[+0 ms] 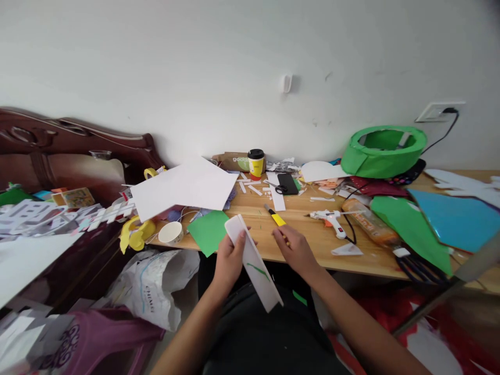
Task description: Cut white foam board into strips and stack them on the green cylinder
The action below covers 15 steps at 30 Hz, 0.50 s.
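My left hand (230,258) is closed around the upper part of a long white foam board strip (255,260), thumb on its face. The strip slants down over my lap, and a thin green sliver (258,271) lies on it. In my right hand (297,251) is a yellow utility knife (278,217), its tip pointing up and left above the table edge. Between strip and knife there is a small gap. A green sheet (209,232) lies at the table edge, left of the strip.
A glue gun (330,221) with a cord rests right of the knife. Behind are scissors (279,188), a phone (288,184), white scraps (250,185) and a lidded cup (256,165). A green ring (385,151) stands at the back right; a large white sheet (183,187) lies left.
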Each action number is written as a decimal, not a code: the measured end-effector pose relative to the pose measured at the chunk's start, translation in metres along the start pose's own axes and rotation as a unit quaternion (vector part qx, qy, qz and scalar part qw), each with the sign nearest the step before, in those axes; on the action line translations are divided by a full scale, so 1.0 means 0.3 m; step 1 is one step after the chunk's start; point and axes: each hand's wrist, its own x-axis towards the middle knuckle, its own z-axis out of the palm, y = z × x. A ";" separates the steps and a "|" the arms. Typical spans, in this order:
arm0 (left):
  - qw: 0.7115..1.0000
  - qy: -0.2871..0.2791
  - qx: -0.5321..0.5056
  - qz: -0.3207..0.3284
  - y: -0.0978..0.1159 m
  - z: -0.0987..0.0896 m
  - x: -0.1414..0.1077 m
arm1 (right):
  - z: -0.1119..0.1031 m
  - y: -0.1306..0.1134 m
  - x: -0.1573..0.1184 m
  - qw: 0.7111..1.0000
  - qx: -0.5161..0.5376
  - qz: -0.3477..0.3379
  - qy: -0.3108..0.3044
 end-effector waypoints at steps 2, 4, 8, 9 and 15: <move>0.999 0.016 -0.041 0.012 -0.004 -0.010 0.054 | 0.037 0.094 0.045 0.989 -0.130 0.075 -0.006; 0.997 0.030 -0.054 0.053 -0.007 -0.007 0.119 | 0.074 0.169 0.084 0.970 -0.205 0.125 -0.025; 0.989 -0.004 -0.039 0.140 -0.033 0.023 0.246 | 0.105 0.238 0.127 0.969 -0.194 0.132 -0.074; 0.988 -0.013 -0.025 0.154 -0.045 0.030 0.270 | 0.099 0.236 0.128 0.971 -0.183 0.130 -0.083; 0.982 -0.021 0.063 0.175 -0.127 0.058 0.307 | -0.018 0.047 0.029 0.996 0.034 0.082 0.031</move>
